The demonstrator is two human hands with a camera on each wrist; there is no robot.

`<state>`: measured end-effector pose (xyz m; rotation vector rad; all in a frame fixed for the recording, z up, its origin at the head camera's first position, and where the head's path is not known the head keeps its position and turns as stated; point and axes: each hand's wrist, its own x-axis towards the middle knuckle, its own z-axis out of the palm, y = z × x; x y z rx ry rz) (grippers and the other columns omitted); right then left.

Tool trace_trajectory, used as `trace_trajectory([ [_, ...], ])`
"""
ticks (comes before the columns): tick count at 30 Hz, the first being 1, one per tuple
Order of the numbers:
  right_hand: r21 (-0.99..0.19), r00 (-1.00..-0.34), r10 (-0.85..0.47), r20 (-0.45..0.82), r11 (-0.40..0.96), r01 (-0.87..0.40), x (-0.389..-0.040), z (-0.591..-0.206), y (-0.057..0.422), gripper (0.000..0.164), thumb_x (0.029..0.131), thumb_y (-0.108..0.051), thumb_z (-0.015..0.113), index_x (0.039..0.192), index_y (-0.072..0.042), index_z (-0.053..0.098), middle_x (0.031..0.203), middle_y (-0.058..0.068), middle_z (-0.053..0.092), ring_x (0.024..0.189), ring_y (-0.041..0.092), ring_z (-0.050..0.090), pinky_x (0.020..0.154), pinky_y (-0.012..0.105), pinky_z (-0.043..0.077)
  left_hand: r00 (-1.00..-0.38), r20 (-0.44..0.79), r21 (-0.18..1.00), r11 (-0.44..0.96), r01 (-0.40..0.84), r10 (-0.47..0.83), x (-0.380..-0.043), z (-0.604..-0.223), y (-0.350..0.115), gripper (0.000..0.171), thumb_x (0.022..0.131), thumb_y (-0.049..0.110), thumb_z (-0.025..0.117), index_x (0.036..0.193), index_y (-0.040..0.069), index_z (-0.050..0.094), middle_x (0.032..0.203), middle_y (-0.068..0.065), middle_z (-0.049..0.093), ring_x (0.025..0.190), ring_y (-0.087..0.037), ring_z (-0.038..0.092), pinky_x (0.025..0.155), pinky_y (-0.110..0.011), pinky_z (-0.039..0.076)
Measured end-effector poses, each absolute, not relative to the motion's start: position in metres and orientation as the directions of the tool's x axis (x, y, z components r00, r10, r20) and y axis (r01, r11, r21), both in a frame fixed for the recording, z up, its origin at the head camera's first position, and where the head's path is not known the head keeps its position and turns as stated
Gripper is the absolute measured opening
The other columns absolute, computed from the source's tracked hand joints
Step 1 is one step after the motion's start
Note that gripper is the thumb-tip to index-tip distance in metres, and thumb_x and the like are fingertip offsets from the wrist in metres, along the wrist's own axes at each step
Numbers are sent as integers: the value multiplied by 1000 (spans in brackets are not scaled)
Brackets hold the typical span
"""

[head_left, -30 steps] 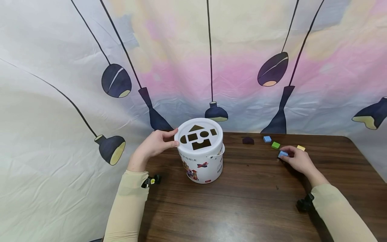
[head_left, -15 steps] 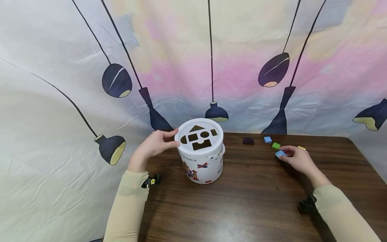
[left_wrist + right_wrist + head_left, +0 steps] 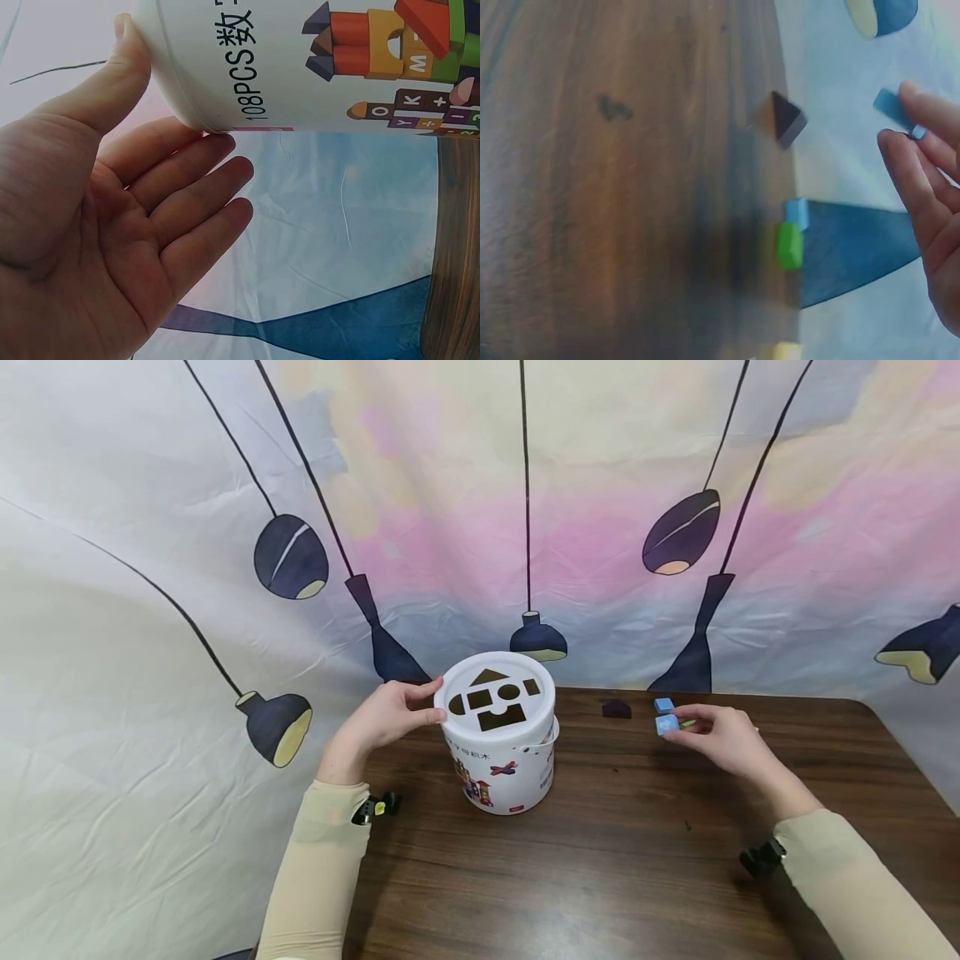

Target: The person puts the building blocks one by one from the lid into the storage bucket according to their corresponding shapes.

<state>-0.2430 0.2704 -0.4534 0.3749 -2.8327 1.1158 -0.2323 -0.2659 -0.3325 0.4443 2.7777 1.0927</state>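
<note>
In the head view, my left hand (image 3: 390, 718) touches the left side of a white toy-block bucket (image 3: 502, 781) at its lid (image 3: 517, 722). The left wrist view shows the thumb and index finger against it, the other fingers nearly straight. The lid has several shaped holes. Over the right part of the table, my right hand (image 3: 723, 743) pinches a small blue block (image 3: 666, 726) between thumb and fingers; in the right wrist view this blue block (image 3: 892, 107) is held above the tabletop. A green block (image 3: 687, 723) is mostly hidden behind the fingers.
Another blue block (image 3: 663, 704) and a dark half-round block (image 3: 617, 708) lie near the back edge of the brown table (image 3: 570, 877). The right wrist view shows a yellow block (image 3: 787, 351). A patterned curtain (image 3: 450, 527) hangs behind.
My right hand has lifted the blue block and carried it left, past the green block. My left hand stays at the bucket lid.
</note>
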Motion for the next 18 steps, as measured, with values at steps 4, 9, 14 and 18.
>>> trace_trajectory([
  [4,-659,-953,-203,223,689,-301,-242,-440,259,53,93,-46,85,128,-8,77,100,4,79,91,23,73,69,33,56,-949,-7,684,694,225,315,-233,-333,-266,67,96,38,83,155,17,56,155,-4,56,146,-28,50,115,-52,45],
  [9,-657,-918,-266,294,642,-396,-244,-427,243,41,90,-38,90,119,-11,79,94,0,78,85,18,72,65,27,55,-948,-9,686,691,226,318,-234,-333,-266,67,97,36,83,155,16,56,155,-4,56,146,-28,50,115,-52,45],
  [14,-626,-860,-358,363,590,-510,-248,-415,227,33,88,-28,92,115,-13,81,95,-3,77,85,13,71,71,24,59,-949,-11,679,699,225,316,-234,-332,-266,67,97,36,83,155,16,56,155,-6,57,145,-28,51,115,-52,46],
  [18,-612,-827,-412,384,557,-561,-251,-403,211,35,89,-27,92,118,-13,80,98,-4,76,87,11,70,75,27,61,-948,-14,671,706,228,319,-234,-331,-266,68,97,37,83,155,15,56,154,-7,58,144,-29,52,114,-53,46],
])
